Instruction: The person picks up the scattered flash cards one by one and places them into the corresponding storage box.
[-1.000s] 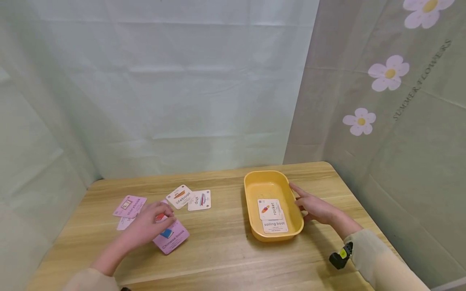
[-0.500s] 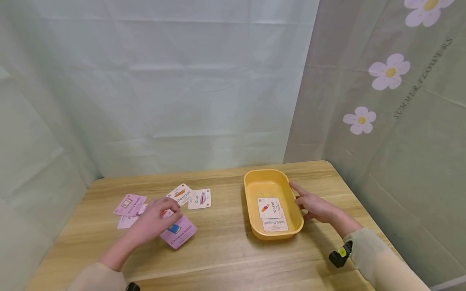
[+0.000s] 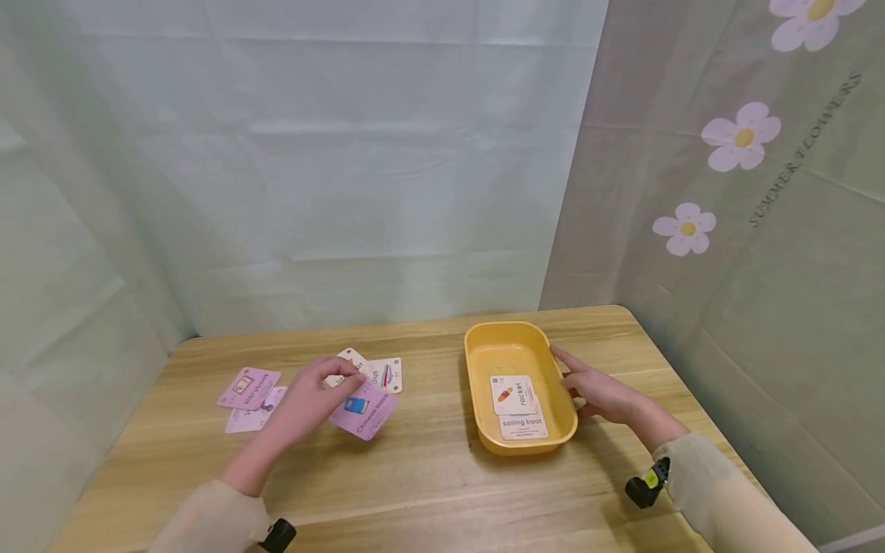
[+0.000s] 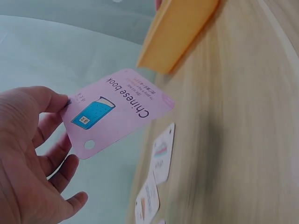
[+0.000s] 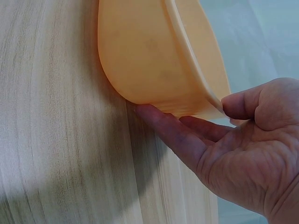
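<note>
At the lower left of the frame, on a light wood-grain tabletop [image 3: 442, 491], a rectangular pink card printed "storybook" [image 3: 249, 389] overlaps a paler pink card [image 3: 243, 419] whose word is partly covered. Just right of them is the person's left hand [image 3: 311, 399], thumb and forefinger pinching a glossy pink card printed "Chinese book" [image 3: 365, 411], tilted and held above the tabletop, left of lower centre. Behind it lie two touching white cards, one partly covered [image 3: 356, 358], the other showing a boat [image 3: 390, 375]. Right of lower centre sits a deep yellow oblong tray [image 3: 510, 353]; inside, a white "rocket" card [image 3: 513, 395] overlaps a white "sailing boat" card [image 3: 523, 428]. At the tray's right side, the right hand [image 3: 601, 393] rests with fingers spread against the outer wall (the right-wrist view shows one digit touching the rim). White flowers [image 3: 743, 138] decorate the grey-green curtain at upper right.
</note>
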Action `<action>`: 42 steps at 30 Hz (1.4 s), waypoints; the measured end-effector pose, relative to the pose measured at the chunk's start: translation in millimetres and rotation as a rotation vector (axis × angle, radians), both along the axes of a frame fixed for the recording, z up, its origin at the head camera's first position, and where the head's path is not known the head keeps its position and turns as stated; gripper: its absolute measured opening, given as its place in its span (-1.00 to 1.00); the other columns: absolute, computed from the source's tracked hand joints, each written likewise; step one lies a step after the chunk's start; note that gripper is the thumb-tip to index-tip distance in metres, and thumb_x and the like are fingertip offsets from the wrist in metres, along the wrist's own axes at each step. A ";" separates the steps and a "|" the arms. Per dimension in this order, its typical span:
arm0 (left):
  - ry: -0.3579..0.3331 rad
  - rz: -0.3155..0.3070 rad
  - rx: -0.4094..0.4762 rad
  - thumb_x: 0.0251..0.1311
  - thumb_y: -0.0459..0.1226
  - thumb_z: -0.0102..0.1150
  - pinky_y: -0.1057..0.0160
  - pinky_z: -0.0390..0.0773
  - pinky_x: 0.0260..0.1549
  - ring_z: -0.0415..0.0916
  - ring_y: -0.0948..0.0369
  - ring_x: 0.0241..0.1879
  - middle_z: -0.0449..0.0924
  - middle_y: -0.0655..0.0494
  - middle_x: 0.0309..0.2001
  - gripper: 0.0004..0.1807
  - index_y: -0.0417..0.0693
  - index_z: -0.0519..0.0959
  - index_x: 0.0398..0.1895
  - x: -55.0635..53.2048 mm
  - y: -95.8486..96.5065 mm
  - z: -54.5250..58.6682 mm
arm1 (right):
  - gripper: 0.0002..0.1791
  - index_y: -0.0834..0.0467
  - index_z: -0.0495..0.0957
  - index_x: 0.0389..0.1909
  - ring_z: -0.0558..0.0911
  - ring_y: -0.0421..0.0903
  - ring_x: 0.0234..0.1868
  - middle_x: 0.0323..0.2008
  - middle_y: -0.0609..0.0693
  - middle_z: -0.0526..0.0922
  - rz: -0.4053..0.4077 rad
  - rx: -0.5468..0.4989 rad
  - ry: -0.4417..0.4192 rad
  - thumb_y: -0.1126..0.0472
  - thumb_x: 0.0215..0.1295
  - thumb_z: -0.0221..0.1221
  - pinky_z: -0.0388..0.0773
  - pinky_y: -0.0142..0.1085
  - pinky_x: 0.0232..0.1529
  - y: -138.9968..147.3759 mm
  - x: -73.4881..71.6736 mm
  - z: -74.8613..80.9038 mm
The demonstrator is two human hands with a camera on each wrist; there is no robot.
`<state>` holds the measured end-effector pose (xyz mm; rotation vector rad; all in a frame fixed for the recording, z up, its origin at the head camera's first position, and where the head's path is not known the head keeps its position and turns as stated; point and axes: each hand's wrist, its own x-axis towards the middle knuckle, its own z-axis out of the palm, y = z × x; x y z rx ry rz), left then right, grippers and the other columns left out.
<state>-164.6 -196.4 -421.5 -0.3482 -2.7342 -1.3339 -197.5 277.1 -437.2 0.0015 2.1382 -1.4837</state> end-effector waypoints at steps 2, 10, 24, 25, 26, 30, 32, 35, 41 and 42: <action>-0.011 0.009 0.029 0.38 -0.05 0.29 0.05 0.46 0.02 0.52 0.15 -0.04 0.65 0.15 -0.10 -0.83 0.10 0.69 -0.27 -1.0 5.2 3.2 | -0.15 -0.12 -0.26 0.67 0.47 0.23 0.29 0.49 0.45 0.12 0.002 0.002 0.001 0.28 0.51 -0.08 0.65 0.12 -0.02 0.1 0.7 0.4; -0.040 0.024 0.121 0.38 -0.04 0.29 0.10 0.49 -0.05 0.52 0.12 -0.05 0.63 0.06 0.01 -0.78 0.02 0.70 -0.24 -8.7 25.4 10.4 | -0.14 -0.11 -0.27 0.67 0.48 0.22 0.26 0.48 0.45 0.14 0.001 -0.007 0.000 0.29 0.50 -0.09 0.66 0.11 -0.03 0.6 2.1 0.5; -0.105 -0.046 0.271 0.39 -0.06 0.28 0.22 0.65 -0.34 0.58 0.10 -0.17 0.57 -0.01 0.02 -0.75 -0.06 0.67 -0.21 -22.7 56.9 21.6 | -0.15 -0.10 -0.28 0.67 0.49 0.20 0.24 0.50 0.45 0.09 -0.002 -0.019 -0.009 0.31 0.50 -0.12 0.67 0.07 -0.03 -1.2 -0.3 0.7; -0.103 -0.052 0.275 0.39 -0.07 0.28 0.22 0.65 -0.32 0.58 0.10 -0.15 0.57 -0.01 0.03 -0.76 -0.07 0.67 -0.22 -23.2 58.8 22.6 | -0.15 -0.11 -0.28 0.67 0.49 0.20 0.25 0.50 0.45 0.09 0.000 -0.021 -0.009 0.31 0.50 -0.12 0.67 0.06 -0.03 -1.5 -0.4 0.9; -0.102 -0.055 0.281 0.39 -0.08 0.29 0.21 0.65 -0.32 0.58 0.09 -0.14 0.57 0.00 0.03 -0.77 -0.06 0.67 -0.23 -23.6 60.6 23.5 | -0.15 -0.11 -0.28 0.67 0.49 0.20 0.25 0.50 0.44 0.10 0.001 -0.020 -0.008 0.30 0.50 -0.12 0.67 0.06 -0.04 -1.7 -0.5 1.1; -0.101 -0.064 0.282 0.39 -0.08 0.28 0.19 0.64 -0.30 0.56 0.06 -0.12 0.57 0.00 0.01 -0.77 -0.06 0.66 -0.23 -25.4 67.0 25.6 | -0.15 -0.12 -0.28 0.67 0.49 0.20 0.27 0.50 0.44 0.10 -0.003 -0.019 -0.008 0.30 0.50 -0.11 0.68 0.05 -0.04 -2.2 -0.7 1.1; -0.102 -0.067 0.276 0.40 -0.08 0.28 0.18 0.64 -0.30 0.55 0.04 -0.11 0.57 0.00 0.00 -0.77 -0.06 0.66 -0.22 -26.4 69.8 25.8 | -0.15 -0.12 -0.28 0.67 0.48 0.21 0.28 0.50 0.45 0.10 0.000 -0.020 -0.005 0.30 0.50 -0.11 0.68 0.06 -0.04 -2.1 -0.5 1.0; -0.103 -0.075 0.264 0.40 -0.07 0.26 0.17 0.63 -0.27 0.53 0.02 -0.08 0.57 0.01 0.02 -0.77 -0.05 0.65 -0.22 -27.6 73.4 26.2 | -0.15 -0.12 -0.27 0.67 0.47 0.22 0.29 0.51 0.45 0.09 -0.001 -0.021 -0.004 0.31 0.50 -0.11 0.68 0.06 -0.04 -2.1 0.0 1.0; -0.088 -0.098 0.251 0.41 -0.08 0.25 0.12 0.62 -0.23 0.53 0.05 -0.08 0.58 0.02 0.02 -0.79 -0.03 0.66 -0.24 -31.1 80.8 28.6 | -0.15 -0.10 -0.27 0.67 0.48 0.22 0.28 0.50 0.45 0.09 -0.004 -0.014 -0.005 0.30 0.50 -0.12 0.67 0.08 -0.03 -1.8 0.5 1.8; -0.084 -0.101 0.247 0.41 -0.08 0.25 0.11 0.62 -0.22 0.53 0.06 -0.08 0.58 0.02 0.02 -0.79 -0.02 0.66 -0.24 -32.0 82.0 28.8 | -0.16 -0.09 -0.28 0.67 0.48 0.22 0.27 0.49 0.46 0.09 -0.004 -0.012 -0.005 0.30 0.50 -0.12 0.67 0.09 -0.03 -1.7 0.5 2.0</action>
